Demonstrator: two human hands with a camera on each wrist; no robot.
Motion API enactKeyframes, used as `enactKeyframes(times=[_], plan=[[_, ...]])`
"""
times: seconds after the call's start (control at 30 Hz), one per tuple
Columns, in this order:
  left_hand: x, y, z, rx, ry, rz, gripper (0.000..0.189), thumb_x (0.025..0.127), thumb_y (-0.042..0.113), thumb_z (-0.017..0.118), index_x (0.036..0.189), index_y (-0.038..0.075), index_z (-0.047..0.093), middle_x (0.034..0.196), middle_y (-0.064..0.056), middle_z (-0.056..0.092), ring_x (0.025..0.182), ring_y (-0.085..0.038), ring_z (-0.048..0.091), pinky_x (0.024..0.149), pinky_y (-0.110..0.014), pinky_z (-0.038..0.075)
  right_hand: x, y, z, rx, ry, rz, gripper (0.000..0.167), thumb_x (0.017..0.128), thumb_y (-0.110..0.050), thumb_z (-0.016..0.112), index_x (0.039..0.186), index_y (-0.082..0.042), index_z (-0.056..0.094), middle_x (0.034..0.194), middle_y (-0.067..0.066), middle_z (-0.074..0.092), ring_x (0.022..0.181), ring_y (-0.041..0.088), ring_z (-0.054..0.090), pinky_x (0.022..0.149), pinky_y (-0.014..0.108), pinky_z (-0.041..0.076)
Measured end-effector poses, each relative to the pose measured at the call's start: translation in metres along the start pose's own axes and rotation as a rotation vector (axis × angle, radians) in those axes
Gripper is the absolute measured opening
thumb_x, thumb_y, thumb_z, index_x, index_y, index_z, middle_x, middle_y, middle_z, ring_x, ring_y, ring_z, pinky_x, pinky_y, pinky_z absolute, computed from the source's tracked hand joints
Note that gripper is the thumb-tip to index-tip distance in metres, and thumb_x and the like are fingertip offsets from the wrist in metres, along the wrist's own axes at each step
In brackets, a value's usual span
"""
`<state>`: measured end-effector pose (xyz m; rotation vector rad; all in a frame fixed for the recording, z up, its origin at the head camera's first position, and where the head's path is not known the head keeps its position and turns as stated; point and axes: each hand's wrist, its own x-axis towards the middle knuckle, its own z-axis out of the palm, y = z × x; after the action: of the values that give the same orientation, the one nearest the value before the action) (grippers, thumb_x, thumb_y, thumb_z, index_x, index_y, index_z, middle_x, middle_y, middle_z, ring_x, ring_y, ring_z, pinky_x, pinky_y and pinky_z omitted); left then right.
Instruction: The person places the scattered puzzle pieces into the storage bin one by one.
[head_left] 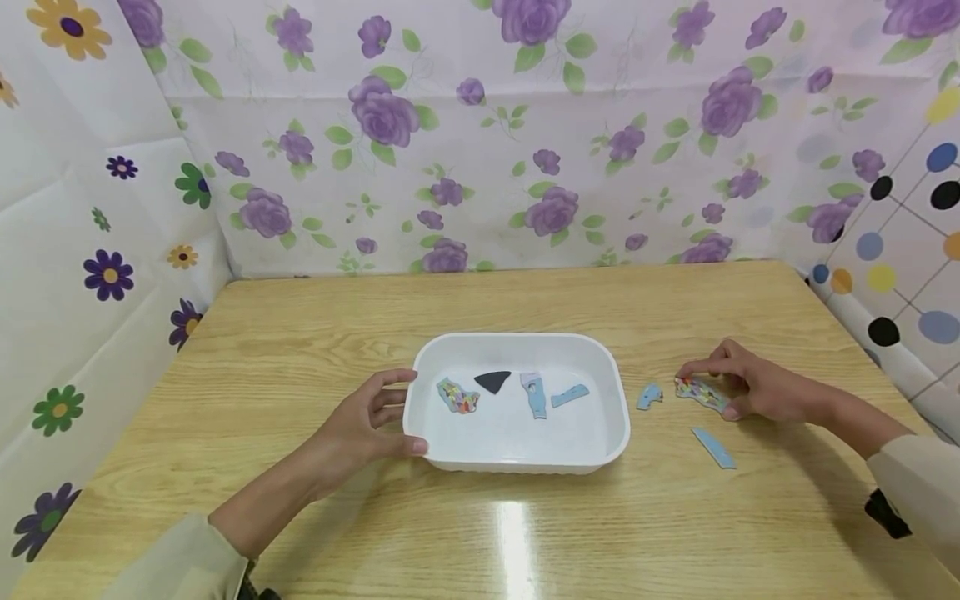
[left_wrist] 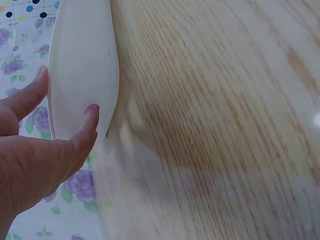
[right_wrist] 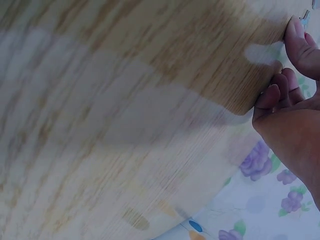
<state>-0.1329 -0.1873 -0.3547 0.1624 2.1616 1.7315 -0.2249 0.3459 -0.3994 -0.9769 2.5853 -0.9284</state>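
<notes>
A white plastic tub (head_left: pixel 517 446) stands on the wooden table. My left hand (head_left: pixel 356 429) holds its left end, thumb at the near corner and fingers at the far one; the left wrist view shows them against the tub's wall (left_wrist: pixel 82 60). Inside lie a multicoloured flat cut-out piece (head_left: pixel 457 396), a black pointed piece (head_left: pixel 493 381) and two light-blue pieces (head_left: pixel 536 396). Right of the tub, my right hand (head_left: pixel 761 387) pinches another multicoloured cut-out piece (head_left: pixel 701 392) by its ends, at the tabletop. Beside it lie a small blue piece (head_left: pixel 649 396) and a blue strip (head_left: pixel 714 448).
The wooden table (head_left: pixel 322 333) reaches back to a flowered cloth (head_left: pixel 465 167). More patterned cloth hangs at the left (head_left: pixel 97 333) and a dotted cloth (head_left: pixel 907 250) at the right.
</notes>
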Motion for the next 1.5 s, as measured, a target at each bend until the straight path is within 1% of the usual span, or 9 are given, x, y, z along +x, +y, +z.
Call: enactKeyframes(times=[0.1, 0.27, 0.47, 0.67, 0.87, 1.2, 1.33, 1.4, 1.5], plan=[[0.0, 0.0, 0.0, 0.001, -0.003, 0.007, 0.09, 0.073, 0.011, 0.084, 0.145, 0.011, 0.031, 0.143, -0.02, 0.041, 0.132, -0.036, 0.042, 0.098, -0.041, 0.048, 0.0, 0.0, 0.0, 0.004, 0.004, -0.001, 0.057, 0.076, -0.01, 0.077, 0.13, -0.011, 0.058, 0.094, 0.009, 0.034, 0.075, 0.016, 0.028, 0.057, 0.029, 0.029], [0.001, -0.001, 0.0, -0.004, -0.009, 0.012, 0.09, 0.073, 0.01, 0.084, 0.146, 0.01, 0.031, 0.143, -0.021, 0.041, 0.132, -0.037, 0.042, 0.099, -0.042, 0.047, -0.001, 0.0, -0.001, 0.034, -0.015, 0.033, 0.056, 0.078, -0.011, 0.076, 0.131, -0.012, 0.058, 0.097, 0.009, 0.034, 0.075, 0.017, 0.028, 0.057, 0.03, 0.029], [0.001, -0.002, -0.001, -0.01, -0.008, 0.011, 0.091, 0.072, 0.01, 0.084, 0.146, 0.009, 0.031, 0.143, -0.021, 0.041, 0.132, -0.037, 0.042, 0.099, -0.042, 0.047, 0.0, -0.005, -0.004, 0.059, -0.027, 0.044, 0.055, 0.08, -0.008, 0.075, 0.133, -0.009, 0.056, 0.1, 0.01, 0.033, 0.077, 0.019, 0.029, 0.057, 0.03, 0.03], [0.0, -0.001, -0.001, -0.011, -0.011, 0.006, 0.091, 0.072, 0.01, 0.084, 0.146, 0.009, 0.03, 0.143, -0.021, 0.041, 0.133, -0.037, 0.041, 0.099, -0.041, 0.047, 0.001, -0.009, -0.007, 0.08, -0.021, 0.059, 0.058, 0.079, -0.006, 0.076, 0.134, -0.007, 0.054, 0.102, 0.012, 0.033, 0.079, 0.02, 0.03, 0.058, 0.03, 0.033], [0.0, -0.001, -0.001, -0.01, -0.012, 0.008, 0.091, 0.072, 0.01, 0.084, 0.146, 0.009, 0.03, 0.143, -0.021, 0.041, 0.133, -0.037, 0.041, 0.099, -0.041, 0.047, 0.003, -0.009, -0.008, 0.054, -0.001, 0.076, 0.062, 0.078, -0.01, 0.078, 0.134, -0.008, 0.053, 0.104, 0.012, 0.035, 0.081, 0.021, 0.031, 0.06, 0.029, 0.035], [0.0, -0.001, -0.001, 0.006, -0.001, -0.002, 0.09, 0.072, 0.011, 0.085, 0.145, 0.011, 0.032, 0.143, -0.02, 0.042, 0.132, -0.036, 0.042, 0.099, -0.043, 0.047, 0.011, -0.014, -0.012, 0.063, 0.029, 0.132, 0.064, 0.08, -0.007, 0.077, 0.138, -0.01, 0.05, 0.108, 0.012, 0.034, 0.085, 0.022, 0.032, 0.062, 0.029, 0.038], [0.0, -0.001, -0.001, 0.004, -0.002, -0.006, 0.09, 0.072, 0.012, 0.085, 0.145, 0.012, 0.032, 0.143, -0.02, 0.042, 0.132, -0.036, 0.042, 0.099, -0.043, 0.047, 0.012, -0.019, -0.015, 0.035, 0.055, 0.157, 0.062, 0.082, -0.009, 0.076, 0.138, -0.012, 0.049, 0.113, 0.012, 0.038, 0.088, 0.022, 0.036, 0.062, 0.029, 0.04], [0.0, -0.001, -0.001, 0.0, -0.002, -0.005, 0.09, 0.072, 0.011, 0.085, 0.145, 0.011, 0.032, 0.143, -0.02, 0.042, 0.132, -0.036, 0.042, 0.099, -0.043, 0.047, 0.014, -0.023, -0.017, 0.011, 0.071, 0.165, 0.061, 0.084, -0.01, 0.075, 0.139, -0.015, 0.049, 0.116, 0.011, 0.039, 0.091, 0.023, 0.039, 0.065, 0.029, 0.042], [0.0, -0.001, -0.001, -0.003, -0.005, -0.003, 0.091, 0.072, 0.011, 0.085, 0.145, 0.011, 0.031, 0.143, -0.02, 0.042, 0.133, -0.036, 0.042, 0.099, -0.043, 0.047, 0.019, -0.032, -0.021, -0.027, 0.089, 0.154, 0.061, 0.085, -0.013, 0.074, 0.14, -0.017, 0.048, 0.117, 0.01, 0.041, 0.092, 0.022, 0.04, 0.069, 0.03, 0.044]])
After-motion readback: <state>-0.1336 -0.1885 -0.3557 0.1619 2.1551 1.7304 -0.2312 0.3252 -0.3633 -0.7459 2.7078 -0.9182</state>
